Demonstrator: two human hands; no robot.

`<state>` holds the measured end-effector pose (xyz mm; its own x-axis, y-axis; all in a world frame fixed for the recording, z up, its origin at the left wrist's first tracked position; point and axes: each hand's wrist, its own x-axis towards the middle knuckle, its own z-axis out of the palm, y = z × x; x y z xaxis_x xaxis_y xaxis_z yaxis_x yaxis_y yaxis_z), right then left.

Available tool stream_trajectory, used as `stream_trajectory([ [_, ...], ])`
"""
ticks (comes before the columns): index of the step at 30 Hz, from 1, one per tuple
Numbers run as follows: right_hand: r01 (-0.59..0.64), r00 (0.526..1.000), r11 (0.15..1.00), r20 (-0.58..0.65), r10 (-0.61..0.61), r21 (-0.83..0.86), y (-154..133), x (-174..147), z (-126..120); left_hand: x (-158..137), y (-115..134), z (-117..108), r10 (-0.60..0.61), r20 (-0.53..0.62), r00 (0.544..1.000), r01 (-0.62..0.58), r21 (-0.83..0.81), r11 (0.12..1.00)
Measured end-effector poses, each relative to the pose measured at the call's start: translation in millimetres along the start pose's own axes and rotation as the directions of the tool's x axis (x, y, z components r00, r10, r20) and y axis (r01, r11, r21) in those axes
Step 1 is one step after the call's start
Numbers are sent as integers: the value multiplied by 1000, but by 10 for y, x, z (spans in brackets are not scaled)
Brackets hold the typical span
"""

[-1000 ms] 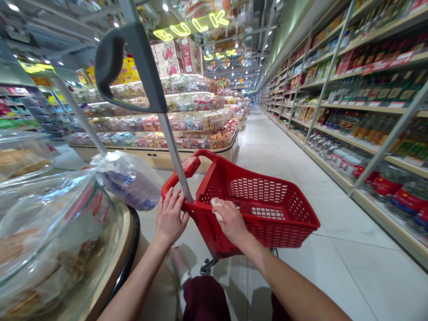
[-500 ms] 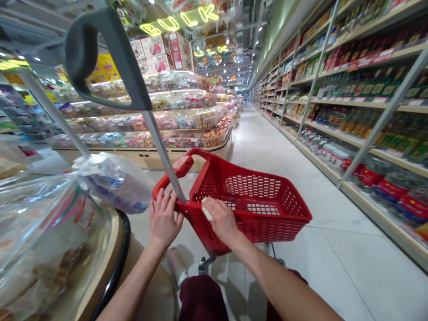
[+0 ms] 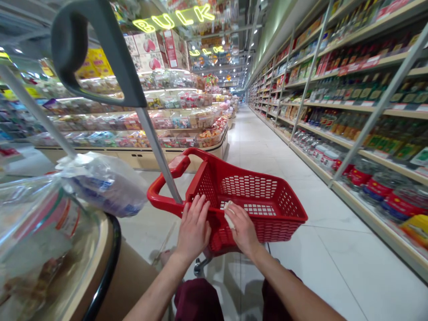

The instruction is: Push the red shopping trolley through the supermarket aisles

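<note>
A red plastic shopping cart (image 3: 264, 223) with perforated walls stands in front of me, its basket pointing right. On its near rim, my right hand (image 3: 245, 229) presses a white cloth (image 3: 230, 216) with curled fingers. My left hand (image 3: 195, 225) lies with fingers extended on the same rim, nearer the cart's handle end, and holds nothing. The red push handle (image 3: 157, 196) sits left of it. A silver pole (image 3: 159, 156) rises from the cart to a grey loop grip (image 3: 72, 58). The basket interior shows only its perforated floor and walls.
At left stands a rounded display bin (image 3: 96, 254) with a black bumper, a plastic bag (image 3: 103, 183) hanging over its edge. Packaged sweets (image 3: 174, 119) fill tiered shelves behind the cart. Shelves of bottles (image 3: 351, 125) line the right side. A tiled aisle (image 3: 245, 133) runs between.
My left hand has moved right from beside the handle and pole base onto the basket rim. My right hand, with the white cloth, has slid right along the rim.
</note>
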<state>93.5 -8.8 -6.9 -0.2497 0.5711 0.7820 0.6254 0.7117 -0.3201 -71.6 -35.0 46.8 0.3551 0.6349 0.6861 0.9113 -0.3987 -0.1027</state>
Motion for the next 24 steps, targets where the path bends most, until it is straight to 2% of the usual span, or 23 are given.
stream_trajectory([
  [2,39,999,999,1,-39,-38,146,-97,-110,74,33,38,-8,132,991,5,21,1000],
  [4,41,999,991,-20,-43,-125,424,-300,-324,132,52,66,-37,194,980,30,39,999],
  [7,-100,993,946,-83,77,-309,893,-644,-710,170,77,83,-43,209,977,36,37,999],
  [9,-221,972,899,-157,173,-378,1062,-762,-853,172,108,90,-50,194,980,42,43,998],
  [11,-284,951,887,-225,213,-363,1030,-734,-815,169,146,105,-55,179,982,46,52,998],
  [12,-273,952,903,-229,204,-331,952,-675,-734,167,164,115,-54,174,983,45,53,998],
  [15,-119,988,967,-126,92,-225,687,-484,-450,167,186,144,-46,158,986,38,51,998],
  [17,-46,997,976,-70,32,-211,681,-489,-425,169,179,150,-47,138,989,40,50,998],
  [18,-47,997,972,-69,32,-231,758,-550,-492,170,173,150,-48,127,991,42,49,998],
  [21,-180,979,925,-149,137,-334,1171,-840,-889,171,168,156,-55,113,992,50,42,998],
  [24,-383,914,840,-288,285,-384,1396,-962,-1135,172,184,197,-72,127,989,67,40,997],
])
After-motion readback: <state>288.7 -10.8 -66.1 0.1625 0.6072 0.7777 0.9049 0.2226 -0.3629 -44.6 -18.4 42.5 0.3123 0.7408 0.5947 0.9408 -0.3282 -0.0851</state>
